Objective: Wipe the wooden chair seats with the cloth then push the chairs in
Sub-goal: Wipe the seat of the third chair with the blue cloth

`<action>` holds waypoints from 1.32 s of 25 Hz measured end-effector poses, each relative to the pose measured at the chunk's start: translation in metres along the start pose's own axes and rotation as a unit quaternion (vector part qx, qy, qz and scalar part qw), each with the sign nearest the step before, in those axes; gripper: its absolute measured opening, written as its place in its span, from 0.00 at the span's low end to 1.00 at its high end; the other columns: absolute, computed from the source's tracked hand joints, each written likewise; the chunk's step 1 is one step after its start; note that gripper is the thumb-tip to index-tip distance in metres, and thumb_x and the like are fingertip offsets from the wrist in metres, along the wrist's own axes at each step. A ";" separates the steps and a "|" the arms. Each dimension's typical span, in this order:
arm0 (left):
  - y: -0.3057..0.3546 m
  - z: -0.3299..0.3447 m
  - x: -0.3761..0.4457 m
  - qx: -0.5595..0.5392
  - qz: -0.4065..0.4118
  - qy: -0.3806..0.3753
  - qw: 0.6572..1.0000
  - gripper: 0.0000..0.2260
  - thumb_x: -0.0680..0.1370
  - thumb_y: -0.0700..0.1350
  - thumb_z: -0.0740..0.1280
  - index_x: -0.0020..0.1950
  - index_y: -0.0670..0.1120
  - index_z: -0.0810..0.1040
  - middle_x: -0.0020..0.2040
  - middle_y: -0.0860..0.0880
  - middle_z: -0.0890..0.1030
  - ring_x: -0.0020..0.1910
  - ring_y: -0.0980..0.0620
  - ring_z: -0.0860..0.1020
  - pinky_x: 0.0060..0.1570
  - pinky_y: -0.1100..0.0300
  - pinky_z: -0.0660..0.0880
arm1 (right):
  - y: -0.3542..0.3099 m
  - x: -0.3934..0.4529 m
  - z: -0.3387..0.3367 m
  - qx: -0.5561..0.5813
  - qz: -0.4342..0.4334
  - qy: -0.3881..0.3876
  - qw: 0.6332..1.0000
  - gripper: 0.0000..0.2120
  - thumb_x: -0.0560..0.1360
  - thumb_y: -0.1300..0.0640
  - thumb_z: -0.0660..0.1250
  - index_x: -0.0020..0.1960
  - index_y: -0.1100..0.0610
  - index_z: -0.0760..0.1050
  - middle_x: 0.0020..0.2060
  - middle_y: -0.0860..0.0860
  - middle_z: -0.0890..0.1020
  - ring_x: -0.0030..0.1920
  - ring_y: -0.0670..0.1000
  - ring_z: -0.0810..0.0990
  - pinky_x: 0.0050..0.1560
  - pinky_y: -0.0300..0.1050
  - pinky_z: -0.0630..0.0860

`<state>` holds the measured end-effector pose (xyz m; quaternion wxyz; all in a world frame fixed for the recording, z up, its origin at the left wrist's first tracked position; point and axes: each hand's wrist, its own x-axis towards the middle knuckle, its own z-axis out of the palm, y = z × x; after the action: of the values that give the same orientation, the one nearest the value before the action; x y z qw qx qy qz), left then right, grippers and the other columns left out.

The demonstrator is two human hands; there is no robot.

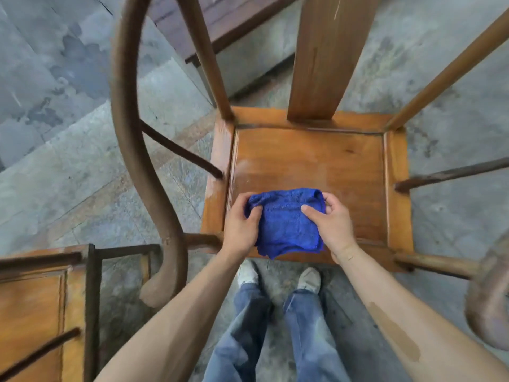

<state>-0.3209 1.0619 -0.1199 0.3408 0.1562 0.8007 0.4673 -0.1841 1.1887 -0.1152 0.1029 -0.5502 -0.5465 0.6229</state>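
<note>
While both hands, left hand [242, 221] and right hand [332, 221], pinch a folded blue cloth [286, 224], the wooden chair seat [308, 161] lies just beyond, a second chair [33, 304] to their left.

Bright blue cloth [286, 224] against orange-brown wood and grey stone

The folded cloth is a solid royal blue with no print, held between the left hand [242, 224] and right hand [330, 224]. The chair seat [308, 161] is warm orange-brown, with pale, whitish worn patches near its left edge and a darker brown line around the inset panel. The back splat [327, 56] is a lighter honey brown; the curved armrest [132, 133] is dull, dark brown. A second chair seat [30, 307] at lower left shows the same orange tone. The stone floor [68, 161] is mottled grey with darker blotches. The jeans [248, 340] are faded blue, the shoes [309, 278] off-white
</note>
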 end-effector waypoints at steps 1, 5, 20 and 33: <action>-0.027 0.006 0.006 0.008 -0.021 -0.008 1.000 0.09 0.80 0.35 0.64 0.53 0.49 0.76 0.46 0.54 0.81 0.47 0.57 0.78 0.49 0.71 0.70 | 0.029 0.013 0.010 -0.017 0.015 -0.007 1.000 0.11 0.72 0.62 0.75 0.47 0.48 0.78 0.45 0.53 0.86 0.46 0.54 0.83 0.58 0.63 0.79; -0.115 0.023 0.038 0.098 -0.072 -0.027 0.992 0.07 0.81 0.38 0.63 0.54 0.49 0.75 0.47 0.52 0.80 0.51 0.51 0.78 0.48 0.65 0.70 | 0.114 0.054 0.039 -0.118 0.050 -0.037 0.991 0.13 0.66 0.48 0.72 0.50 0.42 0.77 0.44 0.51 0.86 0.48 0.58 0.84 0.55 0.59 0.79; -0.195 0.095 0.030 0.555 0.187 -0.058 0.809 0.29 0.79 0.67 0.55 0.79 0.63 0.59 0.82 0.44 0.54 0.78 0.27 0.51 0.71 0.23 0.51 | 0.077 0.250 -0.045 -0.525 -0.175 0.089 0.828 0.25 0.81 0.39 0.54 0.77 0.41 0.61 0.80 0.51 0.57 0.80 0.60 0.52 0.76 0.68 0.48; -0.076 0.086 0.312 0.524 0.164 0.024 0.836 0.27 0.78 0.64 0.51 0.79 0.66 0.57 0.83 0.51 0.53 0.81 0.35 0.47 0.77 0.33 0.46 | 0.100 0.279 -0.062 -0.552 -0.232 0.108 0.794 0.26 0.82 0.36 0.51 0.78 0.39 0.58 0.81 0.51 0.57 0.80 0.60 0.51 0.76 0.71 0.43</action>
<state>-0.4802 1.2550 -0.3382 0.1076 0.4291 0.8963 0.0308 -0.1911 1.3893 -0.3416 -0.0184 -0.4338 -0.8941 0.1096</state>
